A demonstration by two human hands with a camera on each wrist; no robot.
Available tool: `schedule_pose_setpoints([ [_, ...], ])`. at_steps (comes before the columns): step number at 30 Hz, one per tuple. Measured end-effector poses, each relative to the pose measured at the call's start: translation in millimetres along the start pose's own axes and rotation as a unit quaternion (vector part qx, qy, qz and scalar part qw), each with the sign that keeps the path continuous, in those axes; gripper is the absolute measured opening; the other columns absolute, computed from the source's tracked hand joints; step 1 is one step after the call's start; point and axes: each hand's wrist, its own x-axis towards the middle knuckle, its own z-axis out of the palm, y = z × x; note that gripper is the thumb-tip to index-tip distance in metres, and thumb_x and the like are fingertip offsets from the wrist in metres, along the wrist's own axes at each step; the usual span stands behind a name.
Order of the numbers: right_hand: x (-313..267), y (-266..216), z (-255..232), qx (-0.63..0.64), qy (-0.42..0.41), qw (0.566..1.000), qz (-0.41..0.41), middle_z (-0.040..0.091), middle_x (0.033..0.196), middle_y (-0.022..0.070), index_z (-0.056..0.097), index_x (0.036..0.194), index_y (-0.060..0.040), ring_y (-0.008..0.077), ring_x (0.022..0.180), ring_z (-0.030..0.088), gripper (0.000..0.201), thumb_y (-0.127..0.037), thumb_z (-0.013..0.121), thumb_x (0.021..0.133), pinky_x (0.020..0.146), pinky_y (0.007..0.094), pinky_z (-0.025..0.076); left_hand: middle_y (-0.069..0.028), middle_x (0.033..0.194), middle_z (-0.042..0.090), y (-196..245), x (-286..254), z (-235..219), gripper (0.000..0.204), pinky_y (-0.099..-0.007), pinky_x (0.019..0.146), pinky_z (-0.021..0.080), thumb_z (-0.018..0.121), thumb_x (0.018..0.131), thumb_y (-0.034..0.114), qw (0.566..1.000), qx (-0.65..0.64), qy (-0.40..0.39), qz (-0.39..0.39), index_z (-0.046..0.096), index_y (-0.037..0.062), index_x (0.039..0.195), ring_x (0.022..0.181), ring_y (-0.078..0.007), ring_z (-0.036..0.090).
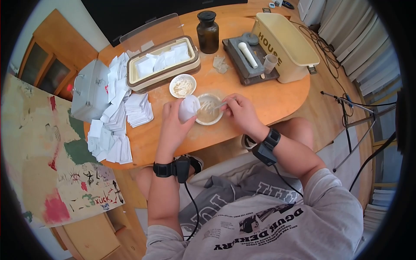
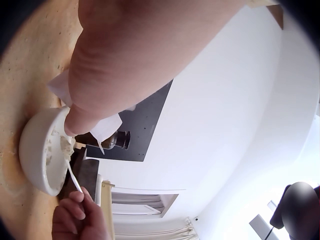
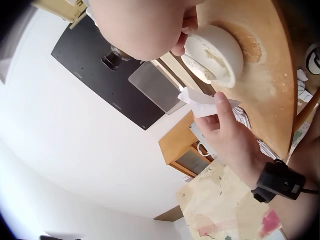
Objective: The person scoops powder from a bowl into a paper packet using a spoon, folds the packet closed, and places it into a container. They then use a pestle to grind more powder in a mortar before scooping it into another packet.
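Observation:
My left hand point(image 1: 173, 125) holds a white paper packet point(image 1: 189, 109) between thumb and fingers, its mouth at the left rim of a white bowl point(image 1: 209, 124). Pale powder lies inside the bowl, with lumps along its wall. From the right, my right hand point(image 1: 243, 113) pinches the handle of a slim white spoon point(image 2: 74, 176), whose far end is down in the bowl among the powder. In the right wrist view, the packet point(image 3: 200, 105) appears as a folded sheet beside the bowl. Just behind the packet stands a second, smaller bowl point(image 1: 170, 86) of pale flaky material.
White paper packets point(image 1: 116, 115) pile up at left by a silver case point(image 1: 90, 89). Behind are a cream box point(image 1: 197, 65) of packets and a dark glass jar point(image 1: 208, 34). A grey block with a white pestle point(image 1: 248, 55), a clear cup point(image 1: 270, 63) and a cream bin point(image 1: 299, 71) stand right.

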Motion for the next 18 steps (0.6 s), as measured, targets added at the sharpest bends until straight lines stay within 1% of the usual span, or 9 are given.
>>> schedule_pose_setpoints([
  [2,3,-13,-6,0.065,0.021,0.997,0.041,0.068,0.085,0.007,0.061,0.105,0.0007,0.0074,0.064,0.054,0.019,-0.014,0.05,0.104,0.058,0.022,0.045,-0.0171,0.118,0.054,0,1,1,0.059,-0.0404,0.097,0.046,0.08,0.078,0.014,1.0,0.0,0.002,-0.015,0.054,0.0023,0.13,0.11,-0.0359,0.055],
  [6,4,-30,-9,0.114,0.025,0.993,-0.004,0.068,0.086,0.0056,0.062,0.104,-0.0002,0.0051,0.065,0.054,0.02,-0.015,0.049,0.104,0.058,0.0203,0.045,-0.0173,0.118,0.053,2,2,3,0.06,-0.0405,0.098,0.045,0.079,0.078,0.013,1.0,0.007,0.001,-0.019,0.054,0.0018,0.131,0.112,-0.0358,0.054],
  [8,-4,-38,0,-0.015,0.048,0.994,-0.095,0.068,0.088,0.0075,0.063,0.103,-0.0003,0.0108,0.068,0.06,0.017,-0.013,0.052,0.102,0.059,0.0236,0.047,-0.0176,0.118,0.053,7,1,4,0.061,-0.0406,0.1,0.044,0.079,0.078,0.013,0.999,0.003,-0.025,-0.019,0.053,0.0015,0.131,0.113,-0.0358,0.053],
  [9,-8,-37,3,-0.014,0.048,0.994,-0.095,0.068,0.088,0.0075,0.063,0.103,-0.0003,0.0108,0.068,0.06,0.017,-0.013,0.052,0.102,0.059,0.0236,0.047,-0.0176,0.118,0.053,9,1,5,0.061,-0.0406,0.1,0.044,0.079,0.078,0.013,0.999,0.004,-0.026,-0.02,0.053,0.0015,0.131,0.113,-0.0358,0.053],
  [10,-14,-34,6,-0.131,0.018,0.967,-0.218,0.068,0.089,0.0097,0.064,0.103,-0.0001,0.0159,0.071,0.063,0.015,-0.01,0.053,0.101,0.062,0.0265,0.05,-0.0182,0.118,0.053,9,1,7,0.063,-0.0408,0.1,0.044,0.079,0.077,0.013,1.0,-0.008,-0.023,-0.006,0.052,0.0011,0.132,0.113,-0.0366,0.053],
  [11,-17,-33,9,-0.244,-0.014,0.91,-0.334,0.068,0.091,0.0118,0.065,0.104,0.0002,0.0211,0.074,0.066,0.013,-0.008,0.055,0.1,0.064,0.0294,0.052,-0.0188,0.118,0.052,9,1,7,0.065,-0.041,0.1,0.043,0.079,0.077,0.013,1.0,-0.02,-0.021,0.006,0.05,0.0006,0.133,0.114,-0.0373,0.052],
  [15,-22,-41,0,-0.242,0.006,0.927,-0.286,0.067,0.094,0.0167,0.065,0.106,0.0012,0.0323,0.084,0.067,0.013,-0.005,0.058,0.096,0.074,0.036,0.054,-0.0178,0.121,0.051,-7,1,14,0.067,-0.0414,0.103,0.044,0.079,0.078,0.01,0.999,-0.017,0.014,-0.028,0.046,0.0,0.135,0.116,-0.035,0.053],
  [17,-9,-33,-4,-0.331,-0.001,0.883,-0.332,0.067,0.094,0.0176,0.065,0.106,0.0009,0.035,0.088,0.066,0.014,-0.007,0.06,0.096,0.079,0.0394,0.053,-0.016,0.128,0.048,-14,5,14,0.067,-0.0409,0.108,0.043,0.079,0.08,0.007,0.988,-0.111,0.063,-0.089,0.042,0.0004,0.136,0.122,-0.0299,0.052],
  [18,-7,-26,-4,-0.33,-0.001,0.884,-0.331,0.067,0.094,0.0176,0.065,0.106,0.0009,0.035,0.088,0.066,0.014,-0.007,0.06,0.096,0.079,0.0394,0.053,-0.016,0.128,0.048,-14,6,14,0.067,-0.0409,0.108,0.043,0.079,0.08,0.007,0.988,-0.111,0.062,-0.089,0.042,0.0004,0.136,0.122,-0.0299,0.052],
])
